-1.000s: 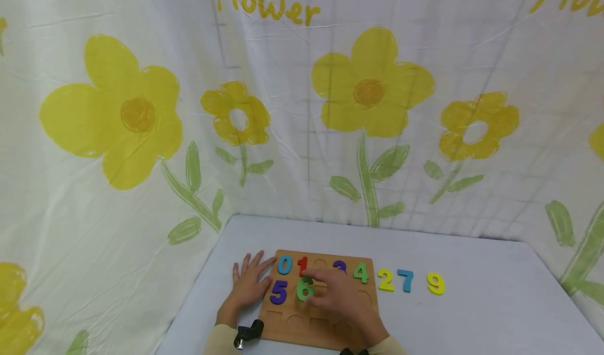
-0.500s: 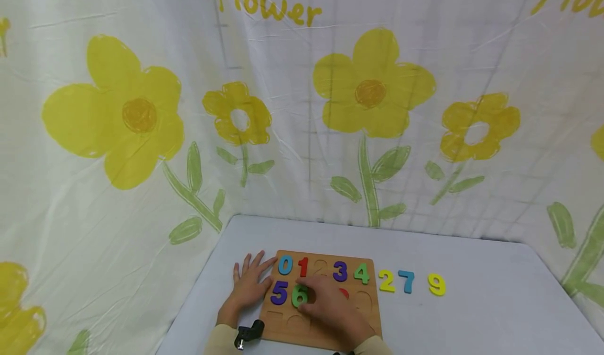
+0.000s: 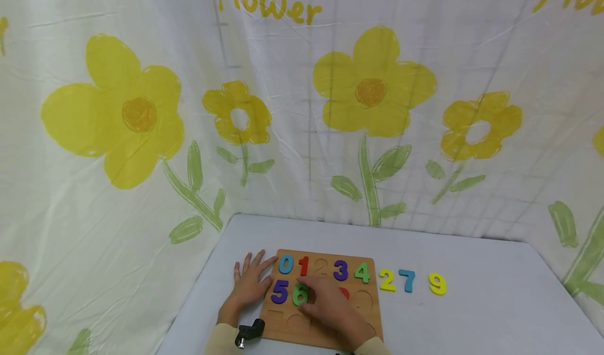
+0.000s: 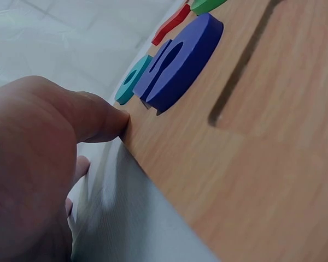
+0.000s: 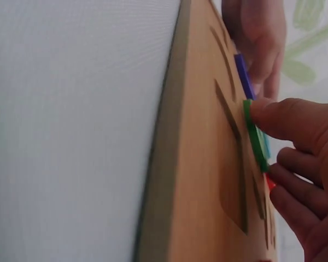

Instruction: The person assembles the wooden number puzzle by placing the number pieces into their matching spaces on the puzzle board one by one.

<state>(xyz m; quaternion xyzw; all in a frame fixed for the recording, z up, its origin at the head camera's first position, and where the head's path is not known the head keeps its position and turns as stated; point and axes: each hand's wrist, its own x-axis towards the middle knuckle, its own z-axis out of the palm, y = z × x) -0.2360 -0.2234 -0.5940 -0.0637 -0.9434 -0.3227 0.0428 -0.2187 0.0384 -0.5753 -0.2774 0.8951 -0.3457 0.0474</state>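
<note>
A wooden number puzzle board [image 3: 283,331] lies on the white table. My left hand [image 3: 251,284] rests at its left edge with fingers spread, and the thumb touches the board's rim. On the board, my right hand [image 3: 330,305] pinches the green number 6 [image 5: 253,134] between thumb and forefinger. That piece sits in the second row, right of the purple 5 [image 3: 279,292]. Above them stand the blue 0 [image 3: 285,264], red 1 [image 3: 303,266], purple 3 [image 3: 340,270] and green 4 [image 3: 362,272]. A red piece [image 3: 345,292] is mostly hidden behind the right hand.
Right of the board, a yellow 2 [image 3: 387,280], a blue 7 [image 3: 407,280] and a yellow 9 [image 3: 437,283] lie on the table [image 3: 495,302]. A white curtain [image 3: 283,187] with yellow flowers hangs behind and at the left.
My right hand has moved slightly left and down with the green 6, uncovering the purple 3 and part of the red piece. For the last half second it has hardly moved. The left hand stays put.
</note>
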